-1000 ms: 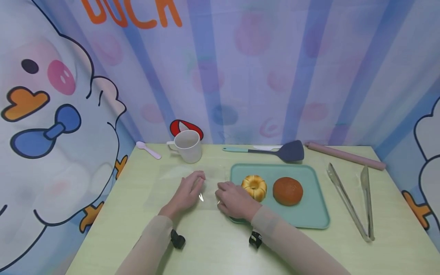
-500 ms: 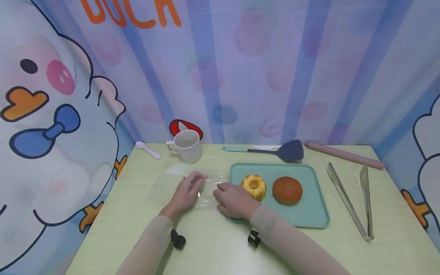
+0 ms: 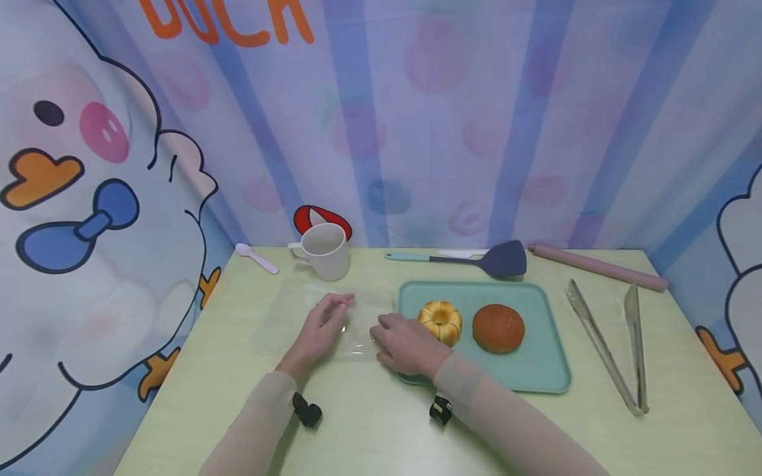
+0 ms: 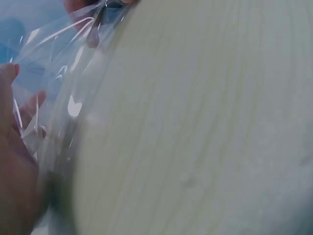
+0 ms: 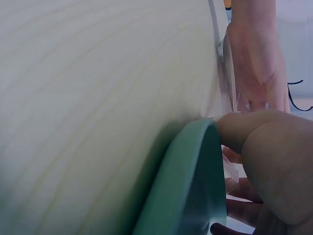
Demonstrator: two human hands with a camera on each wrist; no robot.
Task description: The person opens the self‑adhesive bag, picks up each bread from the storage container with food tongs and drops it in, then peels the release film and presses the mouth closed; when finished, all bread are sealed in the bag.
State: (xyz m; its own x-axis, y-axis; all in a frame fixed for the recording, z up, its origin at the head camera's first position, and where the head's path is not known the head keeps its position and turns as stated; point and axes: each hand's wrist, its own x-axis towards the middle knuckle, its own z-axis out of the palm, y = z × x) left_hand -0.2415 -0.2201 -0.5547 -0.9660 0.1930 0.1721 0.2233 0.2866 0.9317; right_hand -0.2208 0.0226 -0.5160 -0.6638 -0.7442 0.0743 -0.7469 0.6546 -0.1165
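Observation:
A clear plastic bag (image 3: 363,344) lies flat on the table, its film catching light between the two hands. My left hand (image 3: 318,334) rests at the bag, with thumb and fingers apart. In the left wrist view, the film (image 4: 73,63) stands up in folds beside the left hand (image 4: 14,161). My right hand (image 3: 411,344) pinches the bag's right edge with curled fingers. It reaches over the left rim of a green tray (image 3: 536,377). On that tray sit a ring-shaped, ridged golden bread (image 3: 440,317) and a round brown bun (image 3: 499,329).
A white mug (image 3: 327,254) and a pink spoon (image 3: 256,258) stand at the back left. Behind the tray lie a spatula (image 3: 503,259), a white-bladed utensil (image 3: 461,253) and a pink rolling pin (image 3: 598,267). Metal tongs (image 3: 607,357) lie spread at the right. A printed curtain (image 3: 440,132) closes off the back.
The left hand has shifted slightly left, and the film between the hands shows different folds and glints. The right hand stays nearly in place. The tray and breads have not moved.

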